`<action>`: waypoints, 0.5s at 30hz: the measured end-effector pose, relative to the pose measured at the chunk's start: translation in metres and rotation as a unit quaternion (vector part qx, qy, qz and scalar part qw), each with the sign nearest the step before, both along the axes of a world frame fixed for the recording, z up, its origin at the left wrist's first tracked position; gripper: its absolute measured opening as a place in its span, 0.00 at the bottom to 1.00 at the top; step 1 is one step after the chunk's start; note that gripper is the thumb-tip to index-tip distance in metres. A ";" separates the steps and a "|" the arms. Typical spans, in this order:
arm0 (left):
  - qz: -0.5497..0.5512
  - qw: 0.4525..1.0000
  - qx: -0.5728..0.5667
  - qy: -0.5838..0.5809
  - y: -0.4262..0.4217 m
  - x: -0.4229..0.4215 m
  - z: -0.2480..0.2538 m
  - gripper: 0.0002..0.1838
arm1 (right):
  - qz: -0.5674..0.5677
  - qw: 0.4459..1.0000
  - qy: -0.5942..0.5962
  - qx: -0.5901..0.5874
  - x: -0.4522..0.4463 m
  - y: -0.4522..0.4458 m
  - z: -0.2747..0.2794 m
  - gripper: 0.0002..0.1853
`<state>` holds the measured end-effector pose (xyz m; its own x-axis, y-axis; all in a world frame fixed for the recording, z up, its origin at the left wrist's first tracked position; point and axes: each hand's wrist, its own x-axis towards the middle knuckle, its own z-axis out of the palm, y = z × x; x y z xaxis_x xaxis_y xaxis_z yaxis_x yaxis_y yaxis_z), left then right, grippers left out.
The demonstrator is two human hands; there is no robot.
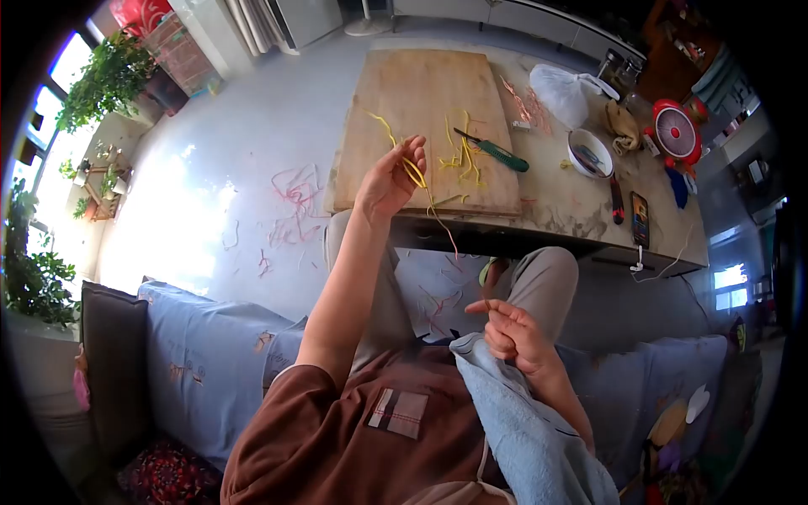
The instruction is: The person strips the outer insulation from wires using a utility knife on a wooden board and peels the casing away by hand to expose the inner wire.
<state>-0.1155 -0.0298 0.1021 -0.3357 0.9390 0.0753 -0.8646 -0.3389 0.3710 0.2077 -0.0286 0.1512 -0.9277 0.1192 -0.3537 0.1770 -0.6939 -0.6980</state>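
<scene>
Over the wooden board (423, 80), my left hand (394, 178) pinches a yellow wire (412, 171). One end sticks up past my fingers, and a thin copper-coloured length hangs below the hand. To the right on the board lie yellow insulation strips (465, 160) and a green-handled utility knife (502, 155). My right hand (515, 335) is in front of my lap, fingers curled and the index finger bent forward; whatever is in its grip, if anything, is too small to make out. A light blue towel (526, 429) hangs below that hand, against my right side.
Bare copper wires (528, 105), a white plastic bag (566, 94), a white bowl (591, 153) with tools, a phone (640, 220) on a cable and a red fan (676, 133) occupy the marble-patterned table. Pink strips (299, 198) litter the floor. A blue-covered sofa (210, 353) is behind me.
</scene>
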 end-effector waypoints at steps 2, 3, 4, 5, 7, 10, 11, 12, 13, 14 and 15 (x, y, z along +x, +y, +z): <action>0.001 1.000 0.000 0.022 0.000 0.008 -0.002 0.18 | 0.064 0.997 -0.001 0.053 0.011 0.009 -0.006 0.18; 0.007 0.999 -0.014 0.042 -0.004 0.021 0.009 0.18 | 0.048 0.991 0.009 0.122 0.008 0.013 -0.010 0.19; 0.009 0.998 -0.028 0.062 -0.007 0.035 0.016 0.17 | 0.030 0.982 0.018 0.188 0.002 0.018 -0.014 0.20; -0.006 0.996 -0.033 0.084 -0.008 0.047 0.019 0.17 | 0.009 0.967 0.026 0.253 -0.004 0.024 -0.014 0.20; -0.039 0.990 -0.039 0.131 -0.008 0.069 0.025 0.17 | -0.030 0.962 0.026 0.271 -0.035 0.031 0.000 0.20; -0.051 0.979 -0.073 0.186 -0.016 0.093 0.039 0.19 | -0.099 0.983 0.015 0.157 -0.071 0.025 0.007 0.18; -0.045 0.975 -0.086 0.202 -0.020 0.095 0.045 0.20 | -0.096 0.980 0.034 0.171 -0.071 0.026 0.004 0.18; -0.007 0.966 -0.117 0.232 -0.023 0.097 0.051 0.20 | -0.090 0.978 0.052 0.183 -0.072 0.026 -0.002 0.17; 0.005 0.959 -0.126 0.253 -0.024 0.091 0.049 0.20 | -0.084 0.975 0.068 0.193 -0.073 0.024 -0.006 0.16; 0.014 0.952 -0.137 0.273 -0.024 0.079 0.047 0.20 | -0.098 0.971 0.064 0.208 -0.072 0.021 -0.008 0.16; 0.021 0.944 -0.148 0.294 -0.026 0.071 0.043 0.19 | -0.114 0.967 0.059 0.222 -0.071 0.016 -0.007 0.16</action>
<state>-0.0443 -0.0563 0.1452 -0.3549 0.9349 -0.0031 -0.4686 -0.1750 0.8659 0.1364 -0.0125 0.1447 -0.8906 0.4404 -0.1139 -0.0436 -0.3321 -0.9423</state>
